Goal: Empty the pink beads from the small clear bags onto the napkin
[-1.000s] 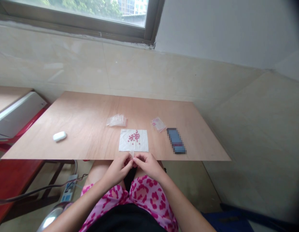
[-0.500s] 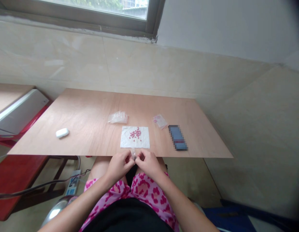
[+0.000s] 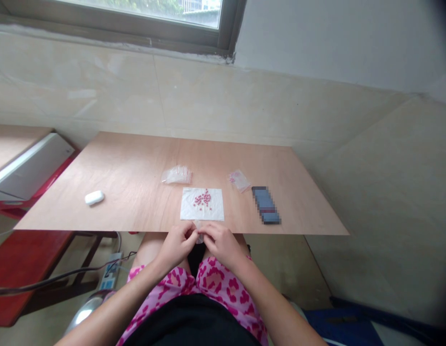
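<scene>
At the table's front edge, my left hand (image 3: 181,240) and my right hand (image 3: 219,239) meet, fingertips pinched on a small clear plastic bag (image 3: 198,237). Most of that bag hides behind the fingers, and its contents cannot be made out. Just beyond lies a white paper sheet (image 3: 187,211) with several small pink-red beads or pellets (image 3: 203,198) heaped on it. A stack of clear bags (image 3: 177,175) rests behind the sheet to the left. To the right is another clear bag (image 3: 240,180) with a few pinkish pieces in one corner.
On the wooden table (image 3: 136,158) a blurred-out phone (image 3: 266,205) lies at the right and a white rounded case (image 3: 94,198) at the left. A red bench (image 3: 39,264) and a power strip (image 3: 110,271) with cables are below left. The tiled wall (image 3: 208,105) borders the table's far side.
My right-hand fingers have shifted slightly up and left, closer to the left fingertips, and lie more extended over the small bag. The table items stay in place.
</scene>
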`<state>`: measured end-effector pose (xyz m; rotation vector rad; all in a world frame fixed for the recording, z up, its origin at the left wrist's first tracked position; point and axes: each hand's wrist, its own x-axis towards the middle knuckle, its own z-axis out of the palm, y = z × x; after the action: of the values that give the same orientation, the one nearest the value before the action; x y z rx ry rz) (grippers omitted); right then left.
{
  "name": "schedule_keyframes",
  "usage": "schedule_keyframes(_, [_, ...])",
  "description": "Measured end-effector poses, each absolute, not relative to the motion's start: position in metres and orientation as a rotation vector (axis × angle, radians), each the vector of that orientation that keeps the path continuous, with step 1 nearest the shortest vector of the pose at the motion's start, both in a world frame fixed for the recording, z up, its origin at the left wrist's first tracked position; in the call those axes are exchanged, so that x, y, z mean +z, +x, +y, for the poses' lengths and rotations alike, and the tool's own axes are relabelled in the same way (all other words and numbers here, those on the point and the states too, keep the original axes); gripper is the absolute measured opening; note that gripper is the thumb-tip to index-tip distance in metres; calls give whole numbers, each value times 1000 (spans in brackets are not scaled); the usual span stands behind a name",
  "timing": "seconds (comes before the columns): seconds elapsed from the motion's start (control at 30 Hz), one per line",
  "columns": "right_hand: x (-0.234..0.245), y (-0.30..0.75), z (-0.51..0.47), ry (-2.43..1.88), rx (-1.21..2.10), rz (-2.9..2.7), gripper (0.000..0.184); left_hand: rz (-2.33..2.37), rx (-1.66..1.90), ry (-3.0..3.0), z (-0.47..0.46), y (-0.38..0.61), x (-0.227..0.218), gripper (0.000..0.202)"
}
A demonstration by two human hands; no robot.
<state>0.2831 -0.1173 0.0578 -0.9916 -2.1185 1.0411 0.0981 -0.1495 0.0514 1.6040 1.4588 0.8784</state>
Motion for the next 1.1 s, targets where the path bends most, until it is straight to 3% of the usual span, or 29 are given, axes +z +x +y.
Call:
schedule_keyframes(0.13, [62,285,-113,-1035,1075,-2081,22,1376,845,1785,-154,99,50,25])
schedule_keyframes(0.27, [66,289,-110,-973,1225,-2037,27,1350,927,1996,-156,98,52,11])
schedule_keyframes(0.37, [66,291,-109,-999,1361,-1957,29,1344,1009,2111,-154,96,52,63])
schedule_keyframes(0.43, [65,293,-109,-1035,1439,-1934,32,1323,971,2151,-151,93,51,79])
schedule_keyframes(0.53, [66,295,-109,-1071,1474,-1936,35,1296,866,2161,-147,90,48,67])
schedule_keyframes(0.67, [70,298,-106,-1089,1457,-1954,26,1253,746,2132,-143,87,50,51])
schedule_keyframes(0.83, [71,299,-104,-1012,1559,-1952,15,1260,702,2138,-144,87,54,47])
schedule_keyframes(1.0, [70,299,-104,-946,1686,-1943,21,1224,654,2138,-147,91,59,44])
schedule_keyframes(1.1, [72,300,-105,-986,1753,-1919,16,1199,636,2127,-148,92,58,48])
